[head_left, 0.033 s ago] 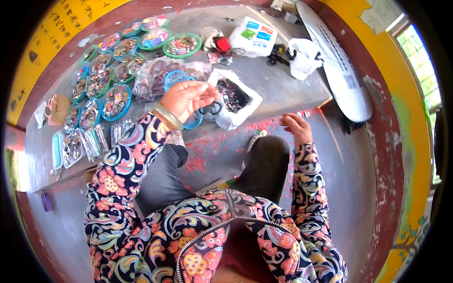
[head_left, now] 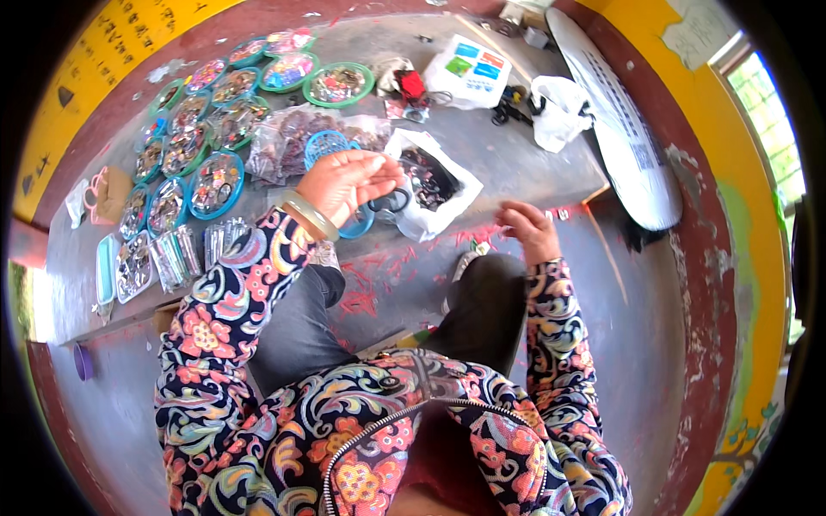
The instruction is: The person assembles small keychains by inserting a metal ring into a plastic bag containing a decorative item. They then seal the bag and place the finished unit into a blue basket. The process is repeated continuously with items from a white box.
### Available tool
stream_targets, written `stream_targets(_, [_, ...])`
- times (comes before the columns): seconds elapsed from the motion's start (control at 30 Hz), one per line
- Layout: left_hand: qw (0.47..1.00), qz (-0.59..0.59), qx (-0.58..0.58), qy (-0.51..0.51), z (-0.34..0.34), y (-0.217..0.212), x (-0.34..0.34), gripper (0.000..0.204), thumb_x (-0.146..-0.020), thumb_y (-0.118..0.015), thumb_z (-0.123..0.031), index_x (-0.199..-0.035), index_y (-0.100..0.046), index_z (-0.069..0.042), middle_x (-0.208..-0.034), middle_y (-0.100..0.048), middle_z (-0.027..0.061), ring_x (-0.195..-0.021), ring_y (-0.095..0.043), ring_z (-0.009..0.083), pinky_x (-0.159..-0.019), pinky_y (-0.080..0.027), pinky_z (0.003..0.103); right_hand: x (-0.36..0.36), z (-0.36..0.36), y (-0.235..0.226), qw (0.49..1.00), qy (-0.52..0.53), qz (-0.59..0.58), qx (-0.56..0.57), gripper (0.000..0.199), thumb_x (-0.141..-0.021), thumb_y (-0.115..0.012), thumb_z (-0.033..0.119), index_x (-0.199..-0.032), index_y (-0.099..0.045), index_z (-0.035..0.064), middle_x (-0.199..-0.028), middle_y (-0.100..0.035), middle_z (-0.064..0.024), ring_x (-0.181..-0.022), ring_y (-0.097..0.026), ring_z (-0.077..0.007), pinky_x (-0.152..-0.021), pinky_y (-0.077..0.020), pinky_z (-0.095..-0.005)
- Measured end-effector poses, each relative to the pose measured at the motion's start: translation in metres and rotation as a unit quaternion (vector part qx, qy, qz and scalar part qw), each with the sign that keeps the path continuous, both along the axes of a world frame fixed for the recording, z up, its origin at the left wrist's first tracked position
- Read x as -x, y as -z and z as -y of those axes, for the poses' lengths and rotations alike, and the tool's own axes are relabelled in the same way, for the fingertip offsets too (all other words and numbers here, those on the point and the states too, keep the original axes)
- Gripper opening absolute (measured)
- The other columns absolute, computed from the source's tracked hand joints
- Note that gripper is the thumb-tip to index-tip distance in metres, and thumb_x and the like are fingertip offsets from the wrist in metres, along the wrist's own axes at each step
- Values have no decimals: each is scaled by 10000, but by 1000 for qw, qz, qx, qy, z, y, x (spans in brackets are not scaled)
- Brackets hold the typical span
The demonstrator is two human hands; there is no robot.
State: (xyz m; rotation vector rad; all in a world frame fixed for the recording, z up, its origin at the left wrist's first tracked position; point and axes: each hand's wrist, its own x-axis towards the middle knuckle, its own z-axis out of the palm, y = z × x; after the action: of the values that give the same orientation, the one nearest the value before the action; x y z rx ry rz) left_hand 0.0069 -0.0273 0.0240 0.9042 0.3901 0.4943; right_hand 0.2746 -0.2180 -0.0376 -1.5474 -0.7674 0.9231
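My left hand (head_left: 348, 182), with a pale green bangle on the wrist, hovers palm down and fingers loosely spread over a white plastic bag (head_left: 452, 202) full of small dark pieces. Under the hand lie black scissors (head_left: 393, 205) and a blue ring-shaped rim (head_left: 357, 229). My right hand (head_left: 527, 228) rests lower right at the red-stained edge of the concrete slab, fingers curled. Whether it pinches anything is too small to tell. My knees in dark trousers sit below both hands.
Several round green and blue trays of small trinkets (head_left: 215, 185) fill the slab's left. A clear bag of dark items (head_left: 280, 142) and a blue basket (head_left: 325, 146) lie beside them. A white printed bag (head_left: 469, 69), another white bag (head_left: 559, 107) and a white board (head_left: 619, 129) stand at the right.
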Motion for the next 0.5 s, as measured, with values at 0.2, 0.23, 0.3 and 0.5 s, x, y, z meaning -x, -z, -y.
stream_targets(0.2, [999, 29, -20, -42, 3, 1, 3, 226, -880, -466, -117, -1000, -544, 57, -1021, -571, 172, -973, -564, 278, -861, -456, 330, 95, -94, -34, 967, -132, -163, -148, 255, -729, -664, 72, -971, -597, 29, -870, -614, -18, -788, -540, -85, -662, -410, -209])
stream_targets(0.23, [998, 31, -20, -57, 3, 2, 4, 225, -880, -466, -117, -1001, -544, 55, -1020, -571, 169, -970, -564, 269, -856, -458, 327, 102, -102, -36, 963, -128, -178, -155, 192, -730, -665, 54, -912, -612, 27, -828, -612, -8, -739, -528, -71, -639, -398, -195])
stream_targets(0.3, [995, 31, -25, -86, 1, 4, 4, 222, -882, -467, -120, -1004, -545, 47, -1019, -571, 157, -959, -566, 239, -845, -464, 322, 109, -113, -41, 959, -149, -170, -170, 141, -742, -651, 45, -878, -618, 25, -811, -611, -7, -721, -518, -68, -631, -393, -195])
stream_targets(0.5, [997, 21, -12, -75, -3, 4, 6, 226, -880, -475, -128, -1018, -545, 37, -1025, -575, 135, -960, -567, 222, -832, -468, 314, 109, -123, -33, 959, -128, -159, -196, 32, -766, -621, 31, -787, -622, 7, -755, -594, -19, -679, -497, -75, -622, -386, -202])
